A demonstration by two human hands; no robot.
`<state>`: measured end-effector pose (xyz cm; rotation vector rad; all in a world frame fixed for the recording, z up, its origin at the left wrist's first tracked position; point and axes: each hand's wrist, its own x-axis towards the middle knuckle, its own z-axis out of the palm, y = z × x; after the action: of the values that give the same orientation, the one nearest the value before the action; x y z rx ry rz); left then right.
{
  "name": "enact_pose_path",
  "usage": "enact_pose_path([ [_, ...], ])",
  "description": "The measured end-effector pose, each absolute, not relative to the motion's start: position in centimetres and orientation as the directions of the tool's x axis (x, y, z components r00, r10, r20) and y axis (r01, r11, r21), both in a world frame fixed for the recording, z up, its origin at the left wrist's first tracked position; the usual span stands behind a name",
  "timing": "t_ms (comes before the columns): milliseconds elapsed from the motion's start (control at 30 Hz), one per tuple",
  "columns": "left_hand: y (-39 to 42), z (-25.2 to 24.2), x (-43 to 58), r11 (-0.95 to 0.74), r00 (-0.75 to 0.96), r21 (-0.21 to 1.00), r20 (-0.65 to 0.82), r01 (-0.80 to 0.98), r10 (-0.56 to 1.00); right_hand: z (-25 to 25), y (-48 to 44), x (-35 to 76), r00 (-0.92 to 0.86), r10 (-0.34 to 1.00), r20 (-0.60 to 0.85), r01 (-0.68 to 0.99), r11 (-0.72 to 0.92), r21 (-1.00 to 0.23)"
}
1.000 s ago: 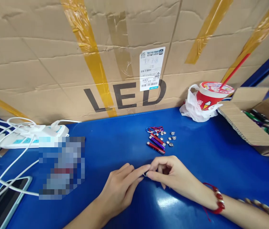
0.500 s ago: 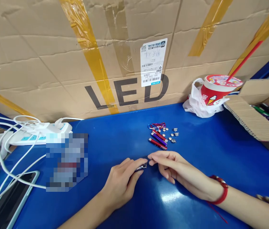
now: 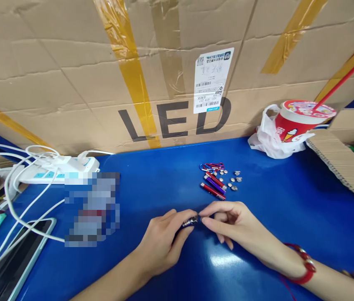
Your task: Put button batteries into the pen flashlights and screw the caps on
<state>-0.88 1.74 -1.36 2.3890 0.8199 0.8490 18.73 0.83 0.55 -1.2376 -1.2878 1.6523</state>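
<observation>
Pinching the small metallic piece between thumb and fingers, your left hand has it just below the centre of the frame, its shiny end poking out toward your right hand. Your right thumb and index finger almost meet beside that end; whether they hold something tiny, or touch the piece at all, you cannot tell from this view.

Watch that grip: the piece looks smooth and you have only a narrow hold on it, so a sideways push from your right fingers could twist it or make it slip. Dropped on the glossy blue surface, it would probably skid or roll.

Mind what lies beyond your right knuckles too. The red and purple tubes right of centre could roll if you brush them, and the silver discs beside them, being small and loose, could scatter. At lower right, the cord trailing from your red bracelet might catch on a small part if you reach across.
</observation>
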Motion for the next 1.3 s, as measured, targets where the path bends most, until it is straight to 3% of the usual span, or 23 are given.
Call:
enact_pose_path([
  [167, 1.6, -1.3, -0.8, -0.715, 0.645, 0.575, 0.379, 0.398, 0.664, 0.6, 0.7, 18.8, -0.256, 0.966, 0.041, 0.206, 0.096, -0.974],
  [300, 1.7, -1.4, -0.8, -0.740, 0.671, 0.558, 0.387, 0.376, 0.633, 0.6, 0.6, 18.9, -0.279, 0.953, 0.118, 0.232, 0.186, -0.955],
  [467, 1.8, -1.4, -0.7, -0.798, 0.697, 0.446, 0.415, 0.405, 0.585, 0.5, 0.8, 19.0, -0.306, 0.933, 0.190, 0.275, 0.278, -0.920],
  [567, 1.7, -1.4, -0.6, -0.817, 0.708, 0.384, 0.419, 0.430, 0.569, 0.5, 0.9, 19.0, -0.335, 0.925, 0.180, 0.297, 0.285, -0.911],
  [733, 1.6, -1.6, -0.7, -0.814, 0.723, 0.431, 0.404, 0.391, 0.561, 0.1, 1.0, 19.0, -0.344, 0.929, 0.137, 0.339, 0.259, -0.905],
  [1033, 1.7, -1.8, -0.6, -0.825, 0.746, 0.397, 0.379, 0.403, 0.547, -0.7, 0.9, 19.0, -0.327, 0.943, 0.057, 0.386, 0.188, -0.903],
  [1300, 1.5, -2.2, -0.2, -0.821, 0.706, 0.281, 0.420, 0.496, 0.570, -0.1, 1.0, 18.2, -0.271, 0.921, -0.279, 0.341, -0.179, -0.923],
])
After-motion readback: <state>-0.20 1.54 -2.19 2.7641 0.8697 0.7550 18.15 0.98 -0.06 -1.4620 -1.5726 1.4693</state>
